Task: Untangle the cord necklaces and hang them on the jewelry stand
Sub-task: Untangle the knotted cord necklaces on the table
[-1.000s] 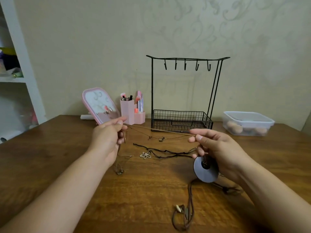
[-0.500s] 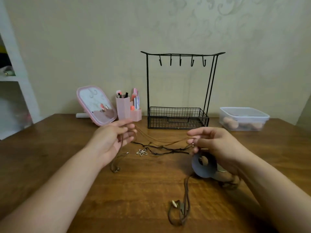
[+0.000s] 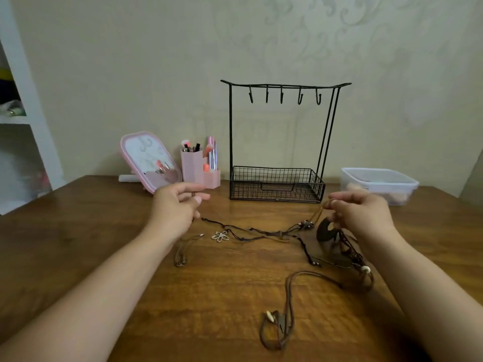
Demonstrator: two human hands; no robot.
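the brown wooden table (image 3: 78,244) carries everything. at its far edge stands the black wire jewelry stand (image 3: 282,142), a tall frame with a row of bare hooks (image 3: 282,96) under the top bar and a mesh basket at the foot; no necklace hangs there yet. left of it sit a pink-framed tilting mirror (image 3: 149,160) and a pink plastic brush holder (image 3: 196,168), and to the far right a clear lidded plastic box (image 3: 379,182).

the tangle of dark cord necklaces (image 3: 261,233) sprawls across the middle of the table, between the two hands and nearer than the stand. it runs from a silver flower pendant (image 3: 220,236) on the left to a dark round disc pendant (image 3: 325,229) on the right, with a separate brown cord with a shell bead (image 3: 277,320) looped nearest the camera.

the left hand (image 3: 175,205) hovers with thumb and fingers pinched around a thin brown cord end; where that cord runs below the hand i cannot tell. the right hand (image 3: 360,210) has its fingers curled, pinching a brown cord loop that rises off the table beside the disc.

these cords look light, limp and thin, so they should snag on each other rather than slide, and the pendants are the only real weight. it seems wise to take hold near a knot or pendant, lift one strand gently and tease it loose; a hard pull would likely tighten the tangle.
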